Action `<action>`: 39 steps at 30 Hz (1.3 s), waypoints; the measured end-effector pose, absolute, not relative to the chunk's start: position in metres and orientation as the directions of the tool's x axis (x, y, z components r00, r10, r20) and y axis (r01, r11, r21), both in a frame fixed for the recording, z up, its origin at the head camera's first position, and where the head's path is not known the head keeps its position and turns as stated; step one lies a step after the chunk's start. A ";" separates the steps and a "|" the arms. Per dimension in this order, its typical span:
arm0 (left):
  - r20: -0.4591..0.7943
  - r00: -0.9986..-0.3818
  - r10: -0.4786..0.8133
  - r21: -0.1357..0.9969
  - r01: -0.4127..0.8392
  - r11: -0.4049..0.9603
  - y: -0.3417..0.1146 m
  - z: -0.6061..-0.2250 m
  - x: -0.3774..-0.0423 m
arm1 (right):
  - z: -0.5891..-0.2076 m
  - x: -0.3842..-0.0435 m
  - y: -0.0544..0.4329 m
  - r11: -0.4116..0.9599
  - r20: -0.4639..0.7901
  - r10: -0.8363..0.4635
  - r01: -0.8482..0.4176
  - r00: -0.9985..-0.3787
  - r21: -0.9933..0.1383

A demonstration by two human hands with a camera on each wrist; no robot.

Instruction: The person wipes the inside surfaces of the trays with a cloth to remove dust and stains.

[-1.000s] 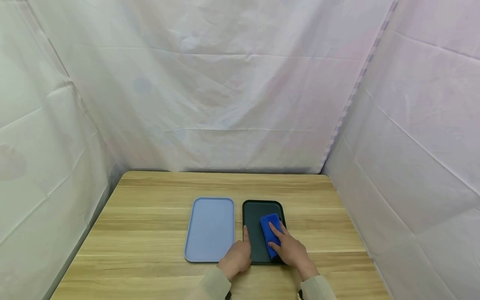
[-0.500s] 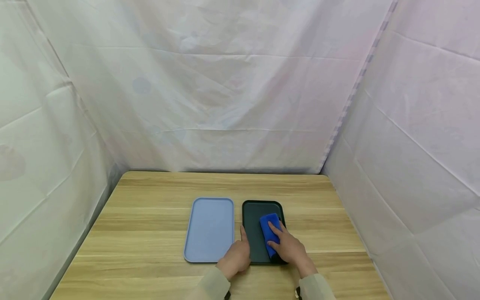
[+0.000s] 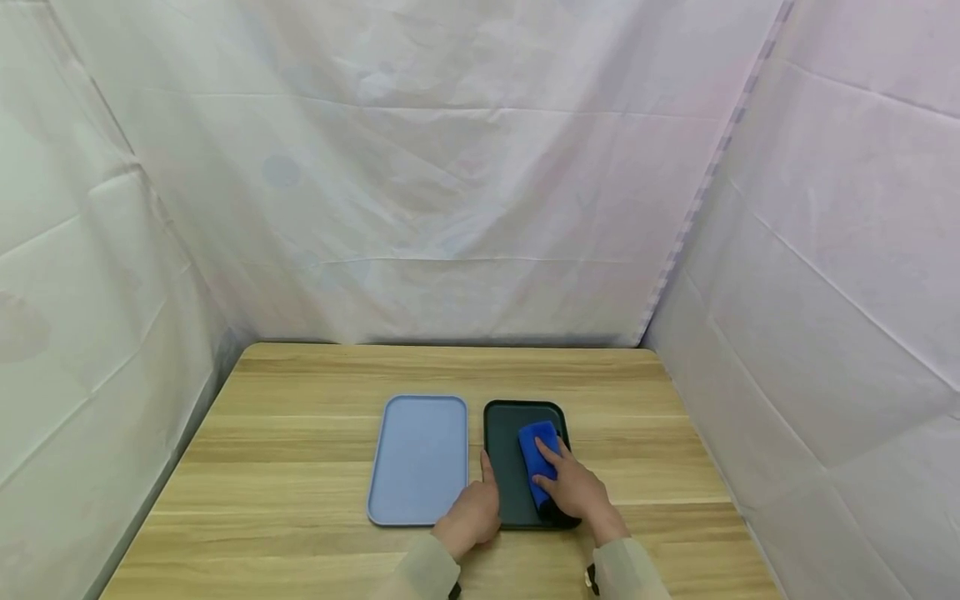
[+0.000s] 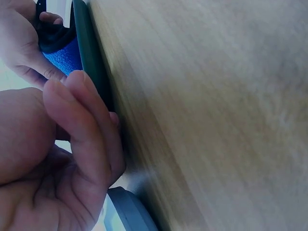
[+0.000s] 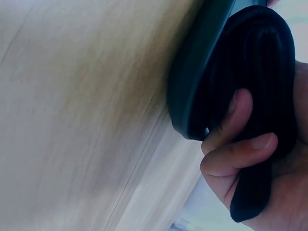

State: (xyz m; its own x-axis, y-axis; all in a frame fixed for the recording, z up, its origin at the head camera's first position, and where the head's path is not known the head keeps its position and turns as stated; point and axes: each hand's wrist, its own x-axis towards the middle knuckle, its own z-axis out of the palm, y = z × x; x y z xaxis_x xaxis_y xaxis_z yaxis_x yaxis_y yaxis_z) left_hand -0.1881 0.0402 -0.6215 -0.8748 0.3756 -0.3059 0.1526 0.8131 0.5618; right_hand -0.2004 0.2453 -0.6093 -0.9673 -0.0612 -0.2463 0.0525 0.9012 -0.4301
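Observation:
A dark green tray [image 3: 508, 475] lies on the wooden table before me. My right hand [image 3: 577, 490] grips a folded blue cloth [image 3: 532, 446] with a black lower part, over the tray's right half. In the right wrist view, curled fingertips [image 5: 264, 141] hold the cloth's black folds [image 5: 274, 96] close by the tray's rim [image 5: 185, 91]. My left hand [image 3: 474, 510] rests at the tray's near left corner, index finger straight along the left rim. Its outer fingers [image 4: 91, 130] bend loosely in the left wrist view; its thumb is partly hidden.
A light blue tray [image 3: 422, 458] lies just left of the green one, close beside my left hand. Wooden table top [image 3: 300, 467] surrounds both trays. White fabric sheets [image 3: 480, 192] hang behind the table and along both sides.
My right hand has slid slightly away from me and to the left on the green tray, taking the blue cloth along. My left index finger has shifted a little left, then stayed.

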 end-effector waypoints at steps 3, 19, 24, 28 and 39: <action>-0.306 -0.874 0.378 0.565 0.153 0.811 0.040 -0.622 -0.188 | -0.609 -0.202 0.244 0.899 -0.249 -0.054 0.061 -0.967 -0.433; -0.284 -0.878 0.386 0.585 0.161 0.795 0.037 -0.623 -0.188 | -0.608 -0.220 0.236 0.917 -0.269 -0.024 0.086 -0.963 -0.390; -0.290 -0.877 0.384 0.589 0.153 0.794 0.036 -0.625 -0.185 | -0.608 -0.224 0.233 0.910 -0.278 -0.020 0.097 -0.960 -0.402; -0.291 -0.875 0.388 0.588 0.157 0.794 0.036 -0.629 -0.185 | -0.609 -0.225 0.233 0.910 -0.287 -0.008 0.112 -0.958 -0.399; -0.283 -0.874 0.395 0.591 0.165 0.789 0.037 -0.632 -0.188 | -0.605 -0.233 0.234 0.909 -0.277 -0.016 0.102 -0.961 -0.404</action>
